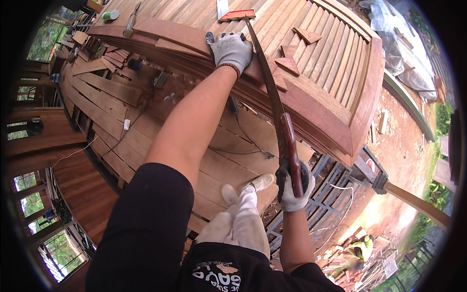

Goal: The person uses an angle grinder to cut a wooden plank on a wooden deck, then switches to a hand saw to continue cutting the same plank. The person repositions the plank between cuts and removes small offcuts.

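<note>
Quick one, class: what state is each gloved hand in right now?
Left hand: laid over the near edge of the wooden panel; whether it grips cannot be told.
Right hand: closed, holding the saw by its handle.

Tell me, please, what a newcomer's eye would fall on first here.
Probably the handsaw, slanting over the slatted wooden panel's near edge, its dark red handle gripped in the gloved right hand. Next comes the gloved left hand, resting at that edge, with an orange-handled square beyond it.
</note>
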A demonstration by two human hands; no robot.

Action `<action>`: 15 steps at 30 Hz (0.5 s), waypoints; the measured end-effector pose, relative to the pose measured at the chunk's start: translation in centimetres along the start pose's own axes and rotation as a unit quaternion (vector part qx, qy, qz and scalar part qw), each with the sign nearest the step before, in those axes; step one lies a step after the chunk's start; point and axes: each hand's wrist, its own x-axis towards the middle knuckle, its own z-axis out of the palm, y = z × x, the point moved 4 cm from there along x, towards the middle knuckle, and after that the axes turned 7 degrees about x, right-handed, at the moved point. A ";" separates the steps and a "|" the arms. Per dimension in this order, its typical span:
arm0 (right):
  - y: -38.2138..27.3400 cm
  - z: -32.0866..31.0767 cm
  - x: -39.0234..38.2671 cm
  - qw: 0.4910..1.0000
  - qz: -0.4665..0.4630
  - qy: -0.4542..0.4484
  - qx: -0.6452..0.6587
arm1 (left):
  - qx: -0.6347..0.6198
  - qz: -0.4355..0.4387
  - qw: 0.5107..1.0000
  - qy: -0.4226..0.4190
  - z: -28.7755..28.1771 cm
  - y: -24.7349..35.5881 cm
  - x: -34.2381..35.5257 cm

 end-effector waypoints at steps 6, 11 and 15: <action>0.5 -4.6 -9.9 0.988 0.131 0.077 0.033 | -0.010 0.012 1.000 0.011 -0.4 0.2 0.3; -1.6 0.8 1.8 0.997 0.037 -0.010 0.069 | -0.019 0.009 1.000 0.005 0.2 0.1 0.1; -0.5 -2.9 -5.9 1.000 0.022 -0.015 -0.010 | -0.035 0.006 0.999 -0.015 0.1 -0.5 0.0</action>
